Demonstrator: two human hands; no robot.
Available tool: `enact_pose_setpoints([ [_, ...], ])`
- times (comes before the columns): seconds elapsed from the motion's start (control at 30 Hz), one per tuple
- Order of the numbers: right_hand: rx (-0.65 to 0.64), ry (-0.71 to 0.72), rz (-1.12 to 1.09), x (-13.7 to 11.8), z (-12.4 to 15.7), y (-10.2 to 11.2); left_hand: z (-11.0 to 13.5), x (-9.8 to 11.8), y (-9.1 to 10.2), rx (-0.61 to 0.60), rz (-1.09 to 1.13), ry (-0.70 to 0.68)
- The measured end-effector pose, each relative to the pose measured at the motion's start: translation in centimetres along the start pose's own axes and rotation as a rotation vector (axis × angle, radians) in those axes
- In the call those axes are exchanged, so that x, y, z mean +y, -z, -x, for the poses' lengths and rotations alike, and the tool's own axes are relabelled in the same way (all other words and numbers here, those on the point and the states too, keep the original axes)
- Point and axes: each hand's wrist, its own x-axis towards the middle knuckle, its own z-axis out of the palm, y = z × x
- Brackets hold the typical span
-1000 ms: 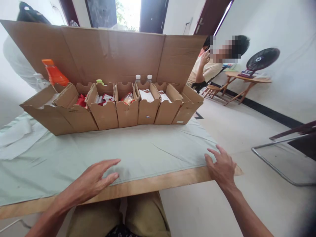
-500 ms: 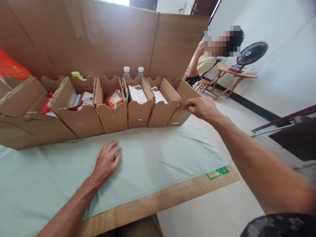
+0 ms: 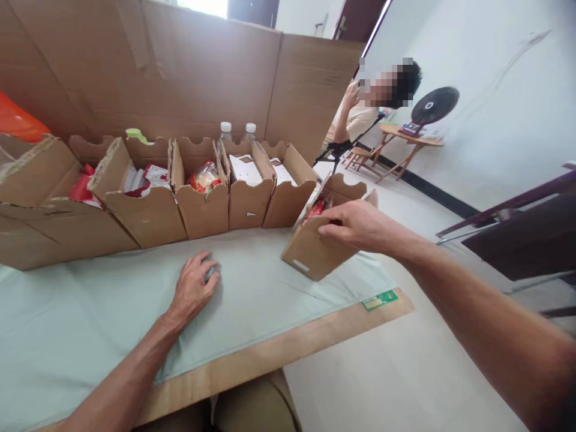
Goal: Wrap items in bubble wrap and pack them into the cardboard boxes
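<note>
My right hand [image 3: 360, 227] is closed on the front wall of a small cardboard box [image 3: 315, 255], which stands tilted on the pale green cloth [image 3: 252, 300], apart from the row. Red packets [image 3: 316, 207] show inside it. My left hand [image 3: 193, 287] rests on the cloth, fingers curled loosely, palm down, holding nothing that I can see. Behind it a row of several open cardboard boxes [image 3: 202, 210] holds packets and cartons.
A tall cardboard sheet [image 3: 180, 78] stands behind the row. Two bottle caps [image 3: 236, 127] and an orange bottle [image 3: 20, 123] show behind the boxes. A person [image 3: 355, 120] sits at the back right near a small table with a fan [image 3: 432, 108]. The wooden table edge [image 3: 288, 348] runs in front.
My right hand has pulled the rightmost box out of the row toward me and tilted it. My left hand has stayed on the cloth.
</note>
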Motion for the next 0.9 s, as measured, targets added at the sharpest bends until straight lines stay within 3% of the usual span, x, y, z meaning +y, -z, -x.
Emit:
enact_pose_setpoints([
  [0.1, -0.143, -0.068, 0.049, -5.1, -2.4, 0.4, 0.0, 0.0, -0.1, 0.045, 0.036, -0.005],
  [0.23, -0.046, -0.159, -0.005, -9.5, -6.7, -0.2, -0.1, -0.1, -0.2, 0.065, 0.062, -0.022],
  [0.37, 0.001, -0.191, -0.403, -11.3, -8.7, -1.4, 0.0, 0.0, -0.4, 0.08, 0.078, -0.029],
  [0.43, 0.02, -0.148, -0.637, -10.9, -8.4, -1.5, 0.0, 0.2, -0.5, 0.083, 0.082, -0.029],
  [0.5, 0.052, -0.109, -0.656, -9.5, -7.6, -0.9, 0.1, 0.4, -0.6, 0.081, 0.087, -0.029],
  [0.57, 0.004, -0.084, -0.477, -7.4, -6.9, -0.1, 0.2, 0.6, -0.6, 0.076, 0.092, -0.032],
  [0.7, -0.329, 0.031, -0.07, -3.6, -6.9, 0.0, 0.2, 0.9, -0.6, 0.064, 0.093, -0.035],
  [0.8, -0.474, 0.093, 0.084, -2.5, -8.1, -1.4, 0.1, 0.8, -0.5, 0.053, 0.081, -0.038],
  [0.9, -0.53, 0.064, 0.193, -2.6, -9.3, -2.9, 0.0, 0.8, -0.4, 0.038, 0.068, -0.038],
])
